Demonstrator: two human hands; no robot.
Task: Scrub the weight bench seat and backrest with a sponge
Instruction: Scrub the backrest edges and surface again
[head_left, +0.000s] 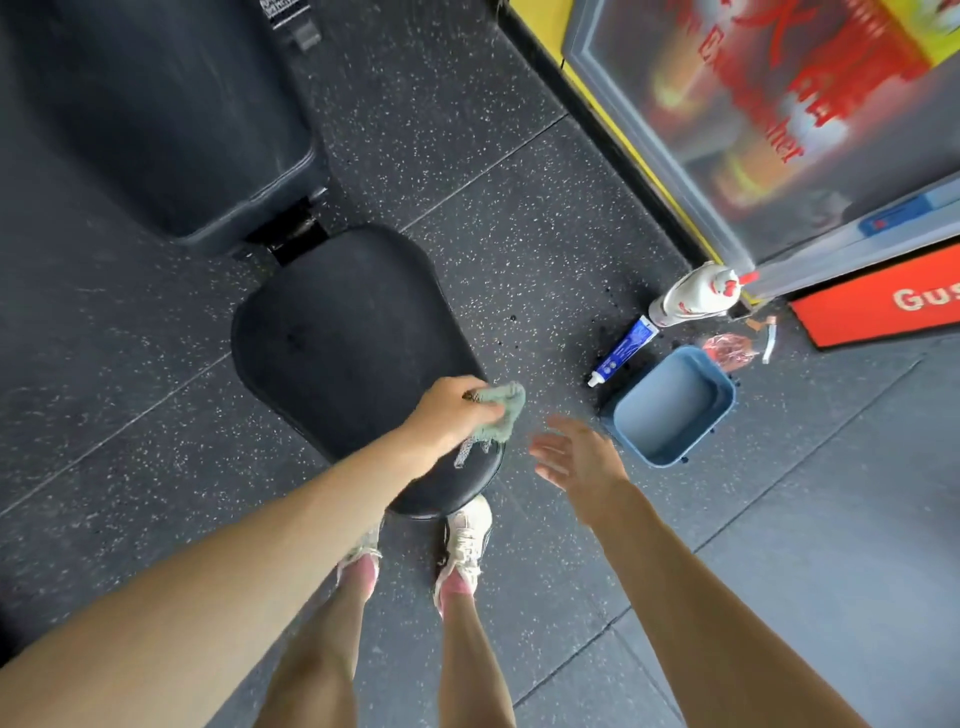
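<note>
One black padded bench seat (343, 332). One black padded backrest (171, 119) beyond it, cut off at the top and left.

Left hand (454, 410) clenches one pale green ragged sponge (501, 408) at the seat's near right edge. Sponge or cloth: hard to tell.

Right hand (576, 460) is blurred, fingers spread, grasping nothing, over the speckled rubber floor (519, 234).

On the floor to the right:
- one blue plastic tub (670, 415)
- one blue-and-white tube (621, 351)
- one white spray bottle (693, 296)

Two pale sneakers (467, 535), one partly hidden behind the left forearm.
</note>
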